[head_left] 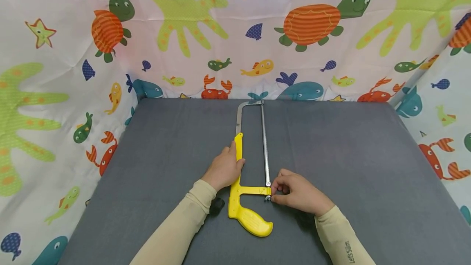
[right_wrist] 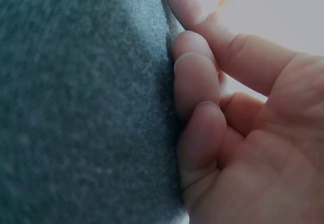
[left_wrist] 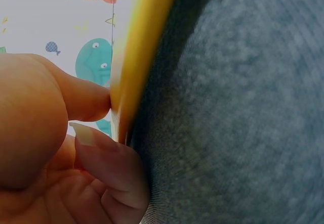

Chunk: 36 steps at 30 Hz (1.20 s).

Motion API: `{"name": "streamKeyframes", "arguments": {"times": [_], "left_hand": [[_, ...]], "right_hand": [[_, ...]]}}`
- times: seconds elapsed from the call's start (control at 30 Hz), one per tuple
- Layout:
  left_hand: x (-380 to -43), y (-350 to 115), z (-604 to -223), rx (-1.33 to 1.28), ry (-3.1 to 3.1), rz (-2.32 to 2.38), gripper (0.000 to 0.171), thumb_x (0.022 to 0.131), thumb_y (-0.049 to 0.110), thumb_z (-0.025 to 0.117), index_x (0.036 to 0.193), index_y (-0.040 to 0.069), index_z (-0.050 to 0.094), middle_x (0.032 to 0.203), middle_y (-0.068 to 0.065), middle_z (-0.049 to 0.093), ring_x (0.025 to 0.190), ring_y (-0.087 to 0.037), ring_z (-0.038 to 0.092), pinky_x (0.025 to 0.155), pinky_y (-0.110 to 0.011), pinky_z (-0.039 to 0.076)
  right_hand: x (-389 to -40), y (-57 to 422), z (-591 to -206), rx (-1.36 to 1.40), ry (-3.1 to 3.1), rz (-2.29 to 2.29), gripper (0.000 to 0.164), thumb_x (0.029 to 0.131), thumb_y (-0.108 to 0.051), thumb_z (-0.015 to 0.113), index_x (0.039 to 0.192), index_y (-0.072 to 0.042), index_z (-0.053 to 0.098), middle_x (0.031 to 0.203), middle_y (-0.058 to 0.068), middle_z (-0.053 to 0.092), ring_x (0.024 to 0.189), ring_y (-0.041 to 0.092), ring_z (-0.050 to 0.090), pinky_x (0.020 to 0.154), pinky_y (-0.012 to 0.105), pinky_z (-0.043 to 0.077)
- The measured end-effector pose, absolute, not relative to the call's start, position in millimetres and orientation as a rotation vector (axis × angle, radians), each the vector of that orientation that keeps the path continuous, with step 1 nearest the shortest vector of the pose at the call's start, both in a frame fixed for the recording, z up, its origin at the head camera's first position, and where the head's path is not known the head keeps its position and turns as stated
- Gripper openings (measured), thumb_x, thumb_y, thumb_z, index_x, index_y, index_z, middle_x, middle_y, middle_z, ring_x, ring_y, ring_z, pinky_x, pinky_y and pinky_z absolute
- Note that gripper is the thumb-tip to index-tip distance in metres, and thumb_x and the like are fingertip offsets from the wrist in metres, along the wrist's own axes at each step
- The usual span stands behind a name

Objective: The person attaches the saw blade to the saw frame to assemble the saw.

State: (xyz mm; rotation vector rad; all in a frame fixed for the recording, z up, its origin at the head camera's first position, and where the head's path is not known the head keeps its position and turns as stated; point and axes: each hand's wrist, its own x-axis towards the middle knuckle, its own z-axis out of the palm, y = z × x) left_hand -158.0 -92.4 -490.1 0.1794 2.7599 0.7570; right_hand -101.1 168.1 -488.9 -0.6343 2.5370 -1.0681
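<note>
A hacksaw [head_left: 254, 217] with a yellow handle and a metal bow lies flat on the grey cloth, its handle towards me. Its straight blade [head_left: 265, 146] runs along the right side. My left hand [head_left: 223, 169] grips the yellow frame bar [left_wrist: 136, 57] above the handle, thumb on one side and fingers on the other. At the near end of the blade sits a small silver wing nut [head_left: 268, 198]. My right hand [head_left: 299, 191] pinches at this nut with thumb and forefinger, the other fingers [right_wrist: 197, 85] curled in. The right wrist view does not show the nut clearly.
Grey cloth [head_left: 349, 146] covers the table. A white curtain [head_left: 228, 7] printed with sea animals hangs behind and at both sides. Dark wrist gear [head_left: 217, 206] shows under the left sleeve.
</note>
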Motion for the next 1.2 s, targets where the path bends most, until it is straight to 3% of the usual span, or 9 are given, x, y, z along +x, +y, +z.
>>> {"name": "streamKeyframes", "arguments": {"times": [0.4,0.53,0.67,0.77,1.2], "left_hand": [[-156,-92,-487,0.185,2.776,0.758,0.079,0.112,0.037,0.06,0.172,0.002,0.023,0.15,-0.022,0.056,0.089,-0.023,0.063,0.083,-0.038,0.059],[-156,-92,-487,0.182,2.775,0.756,0.079,0.112,0.037,0.06,0.172,0.002,0.022,0.152,-0.022,0.056,0.095,-0.025,0.065,0.088,-0.04,0.06],[-156,-92,-487,0.169,2.772,0.757,0.08,0.112,0.037,0.061,0.172,0.002,0.022,0.152,-0.022,0.055,0.096,-0.025,0.065,0.089,-0.041,0.06],[-156,-91,-488,0.164,2.77,0.762,0.08,0.112,0.037,0.061,0.172,0.003,0.022,0.152,-0.022,0.055,0.095,-0.025,0.065,0.088,-0.04,0.06],[-156,-91,-487,0.176,2.773,0.77,0.079,0.112,0.037,0.06,0.172,0.002,0.022,0.148,-0.022,0.057,0.092,-0.024,0.063,0.085,-0.039,0.059]], "right_hand": [[-100,167,-486,-0.636,2.547,-1.055,0.018,0.085,-0.017,0.09,0.09,-0.027,0.076,0.087,-0.001,0.053,0.079,0.009,0.053,0.071,0.024,0.044],[-99,167,-486,-0.612,2.534,-1.063,0.014,0.089,-0.033,0.088,0.088,-0.029,0.075,0.088,0.0,0.053,0.078,0.009,0.053,0.07,0.024,0.044],[-99,163,-486,-0.545,2.54,-1.058,0.026,0.09,-0.055,0.086,0.084,-0.032,0.074,0.088,0.0,0.054,0.076,0.009,0.052,0.068,0.023,0.044],[-98,161,-486,-0.511,2.557,-1.051,0.032,0.087,-0.061,0.085,0.081,-0.032,0.073,0.087,0.001,0.055,0.073,0.009,0.051,0.065,0.024,0.044],[-97,157,-486,-0.565,2.614,-1.009,0.024,0.088,-0.043,0.089,0.076,-0.03,0.073,0.083,0.0,0.051,0.067,0.007,0.046,0.061,0.023,0.04]]}}
